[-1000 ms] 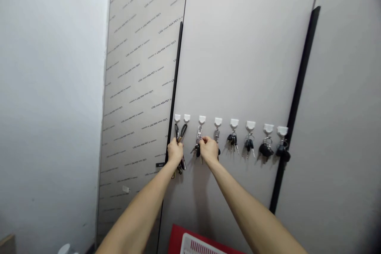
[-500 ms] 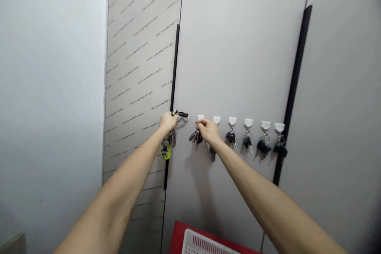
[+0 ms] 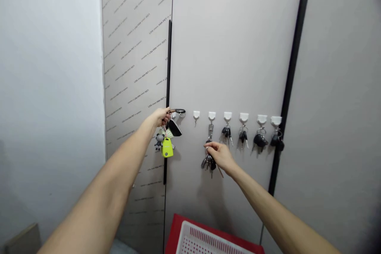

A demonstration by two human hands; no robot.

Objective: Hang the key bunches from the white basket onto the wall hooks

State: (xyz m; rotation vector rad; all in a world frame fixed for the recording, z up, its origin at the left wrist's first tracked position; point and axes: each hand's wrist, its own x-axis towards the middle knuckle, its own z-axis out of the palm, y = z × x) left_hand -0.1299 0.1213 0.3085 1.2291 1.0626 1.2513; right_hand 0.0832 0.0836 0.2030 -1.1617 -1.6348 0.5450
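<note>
A row of white hooks [image 3: 228, 116] runs across a grey cabinet door [image 3: 232, 47]. My left hand [image 3: 162, 116] is closed on a key bunch with a yellow-green tag [image 3: 167, 147] and a small grey figure, holding its black strap at the leftmost hook [image 3: 181, 113]. My right hand [image 3: 222, 155] pinches a bunch of metal keys [image 3: 208, 162] below the row. One hook [image 3: 196, 115] between my hands is bare. A ring hangs from the hook beside it [image 3: 211, 116]. Dark key fobs [image 3: 260, 139] hang on the hooks to the right.
A white wall [image 3: 50, 87] closes the left side. A panel covered in printed film [image 3: 135, 63] stands beside the door. Black vertical handles [image 3: 290, 87] run down the doors. A white basket on something red [image 3: 205, 240] sits at the bottom.
My right hand has dropped from hook height with a key bunch, leaving a hook bare. My left hand still holds its strap by the leftmost hook, the yellow-green tag hanging lower and plainer.
</note>
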